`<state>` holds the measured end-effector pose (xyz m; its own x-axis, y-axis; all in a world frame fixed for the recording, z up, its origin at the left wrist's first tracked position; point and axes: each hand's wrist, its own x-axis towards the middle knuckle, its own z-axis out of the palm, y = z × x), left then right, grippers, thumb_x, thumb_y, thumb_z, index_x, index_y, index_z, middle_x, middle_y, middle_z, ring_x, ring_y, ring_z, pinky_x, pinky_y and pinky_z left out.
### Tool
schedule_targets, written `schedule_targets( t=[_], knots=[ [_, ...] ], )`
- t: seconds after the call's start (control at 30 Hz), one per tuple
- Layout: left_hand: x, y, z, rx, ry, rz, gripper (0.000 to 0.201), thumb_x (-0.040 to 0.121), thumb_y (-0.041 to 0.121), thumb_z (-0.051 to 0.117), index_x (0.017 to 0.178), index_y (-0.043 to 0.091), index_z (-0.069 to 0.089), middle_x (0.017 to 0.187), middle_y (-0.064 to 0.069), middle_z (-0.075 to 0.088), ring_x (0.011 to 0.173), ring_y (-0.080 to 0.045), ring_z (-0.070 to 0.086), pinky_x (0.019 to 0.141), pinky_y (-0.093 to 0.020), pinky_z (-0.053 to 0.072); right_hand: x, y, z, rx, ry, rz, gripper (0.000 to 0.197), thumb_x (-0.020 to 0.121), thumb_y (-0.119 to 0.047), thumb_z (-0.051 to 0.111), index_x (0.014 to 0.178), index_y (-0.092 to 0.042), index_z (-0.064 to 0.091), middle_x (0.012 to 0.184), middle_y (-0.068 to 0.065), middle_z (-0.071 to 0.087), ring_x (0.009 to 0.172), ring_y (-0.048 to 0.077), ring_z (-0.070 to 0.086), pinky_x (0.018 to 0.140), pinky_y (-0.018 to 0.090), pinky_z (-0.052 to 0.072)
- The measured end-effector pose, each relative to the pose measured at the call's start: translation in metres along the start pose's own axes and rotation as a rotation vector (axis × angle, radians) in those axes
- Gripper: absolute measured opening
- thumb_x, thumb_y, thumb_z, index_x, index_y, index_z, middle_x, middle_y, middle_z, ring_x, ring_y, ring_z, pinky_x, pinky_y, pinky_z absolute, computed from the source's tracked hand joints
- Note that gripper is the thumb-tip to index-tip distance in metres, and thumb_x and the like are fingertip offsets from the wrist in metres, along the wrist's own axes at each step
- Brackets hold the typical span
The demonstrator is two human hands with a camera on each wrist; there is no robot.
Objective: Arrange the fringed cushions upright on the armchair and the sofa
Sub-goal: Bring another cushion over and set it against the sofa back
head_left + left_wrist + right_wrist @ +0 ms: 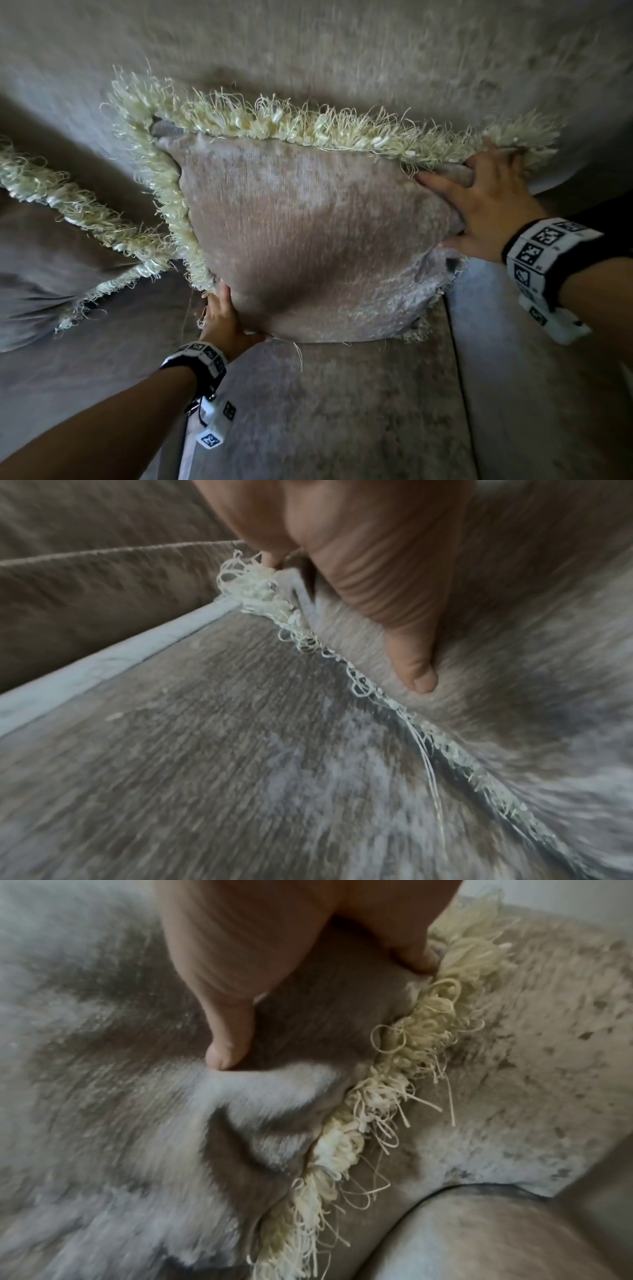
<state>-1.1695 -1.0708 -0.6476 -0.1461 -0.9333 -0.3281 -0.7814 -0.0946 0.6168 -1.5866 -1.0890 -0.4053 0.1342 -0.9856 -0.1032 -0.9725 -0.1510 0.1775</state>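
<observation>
A taupe velvet cushion (308,233) edged with cream fringe (274,120) stands upright on the sofa seat (342,411) and leans on the backrest (342,51). My left hand (222,318) grips its lower left corner, the thumb (411,656) lying on the front face (514,642) and the fingers hidden behind. At the upper right corner my right hand (479,198) pinches the fabric just under the fringe (411,1056), thumb (229,1031) pressed into the velvet (120,1096). A second fringed cushion (51,240) lies tilted at the left.
The seat is split by a seam (459,342), with another seat pad (548,394) to the right. The backrest (548,1042) rises right behind the held cushion. The second cushion's fringe (102,222) nearly touches the held one.
</observation>
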Motion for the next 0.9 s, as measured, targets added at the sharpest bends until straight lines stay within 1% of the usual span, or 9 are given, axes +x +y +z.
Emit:
schedule_targets(
  t=[0.1,0.2,0.27,0.37,0.47,0.6,0.7,0.8,0.9],
  knots=[
    [0.000,0.003,0.014,-0.022,0.072,-0.033,0.130,0.053,0.023,0.092,0.149,0.014,0.005,0.127,-0.022,0.034,0.115,-0.044,0.044,0.095,-0.055,0.044,0.000,0.001,0.011,0.055,0.037,-0.004,0.115,0.048,-0.035,0.092,0.143,-0.036,0.028,0.117,0.024,0.034,0.108,0.048,0.039,0.082,0.063,0.044],
    [0.000,0.009,0.020,-0.063,0.125,-0.098,0.107,0.065,0.002,0.077,0.150,0.012,0.012,0.129,-0.027,0.035,0.107,-0.048,0.050,0.089,-0.049,0.044,-0.006,-0.006,0.023,0.061,0.095,-0.019,0.102,0.039,-0.021,0.095,0.129,-0.021,0.048,0.105,0.022,0.039,0.092,0.045,0.044,0.070,0.055,0.045],
    [-0.001,0.010,0.021,-0.110,0.162,-0.069,0.103,0.065,-0.004,0.071,0.150,0.011,0.015,0.135,-0.029,0.035,0.115,-0.047,0.045,0.098,-0.047,0.041,-0.014,-0.015,0.029,0.086,0.123,0.014,0.089,0.037,-0.010,0.095,0.119,-0.013,0.059,0.099,0.022,0.044,0.087,0.043,0.046,0.065,0.047,0.042],
    [-0.009,0.015,0.017,-0.161,0.179,-0.029,0.101,0.064,-0.008,0.067,0.149,0.017,0.017,0.141,-0.026,0.032,0.127,-0.040,0.036,0.109,-0.045,0.033,-0.028,-0.025,0.030,0.108,0.134,0.060,0.079,0.040,0.001,0.091,0.114,-0.008,0.064,0.098,0.023,0.048,0.088,0.043,0.046,0.067,0.050,0.046],
    [-0.030,0.026,-0.001,-0.132,0.157,0.013,0.105,0.065,-0.007,0.068,0.151,0.019,0.014,0.140,-0.029,0.032,0.125,-0.042,0.037,0.107,-0.047,0.032,-0.051,-0.022,0.023,0.122,0.141,0.090,0.076,0.046,0.011,0.083,0.116,-0.007,0.062,0.097,0.028,0.050,0.084,0.050,0.051,0.064,0.051,0.048],
    [-0.051,0.054,-0.045,-0.045,0.193,0.177,0.110,0.064,-0.007,0.070,0.151,0.028,0.013,0.137,-0.029,0.034,0.120,-0.047,0.043,0.105,-0.048,0.036,-0.097,-0.009,0.010,0.157,0.162,0.258,0.058,0.067,-0.001,0.062,0.124,-0.010,0.057,0.104,0.029,0.045,0.094,0.051,0.045,0.070,0.051,0.047],
    [-0.054,0.089,-0.093,0.047,0.234,0.317,0.114,0.064,-0.006,0.075,0.148,0.040,0.014,0.125,-0.028,0.040,0.101,-0.049,0.053,0.088,-0.050,0.050,-0.132,0.005,0.011,0.171,0.102,0.407,0.085,0.055,0.007,0.079,0.132,-0.014,0.049,0.107,0.023,0.037,0.097,0.045,0.039,0.073,0.054,0.050],
    [-0.060,0.125,-0.141,0.198,0.303,0.448,0.116,0.066,-0.005,0.078,0.144,0.051,0.013,0.111,-0.027,0.044,0.081,-0.049,0.057,0.066,-0.048,0.053,-0.149,0.010,0.006,0.288,0.064,0.568,0.084,0.069,-0.005,0.077,0.140,-0.020,0.034,0.120,0.015,0.026,0.114,0.043,0.034,0.092,0.057,0.046],
    [-0.058,0.145,-0.176,0.268,0.384,0.502,0.111,0.066,-0.006,0.077,0.145,0.047,0.018,0.097,-0.018,0.039,0.069,-0.039,0.051,0.056,-0.046,0.050,-0.149,0.008,-0.001,0.401,0.059,0.690,0.081,0.078,-0.008,0.070,0.144,-0.022,0.026,0.130,0.010,0.017,0.121,0.042,0.029,0.098,0.054,0.043]
  ],
)
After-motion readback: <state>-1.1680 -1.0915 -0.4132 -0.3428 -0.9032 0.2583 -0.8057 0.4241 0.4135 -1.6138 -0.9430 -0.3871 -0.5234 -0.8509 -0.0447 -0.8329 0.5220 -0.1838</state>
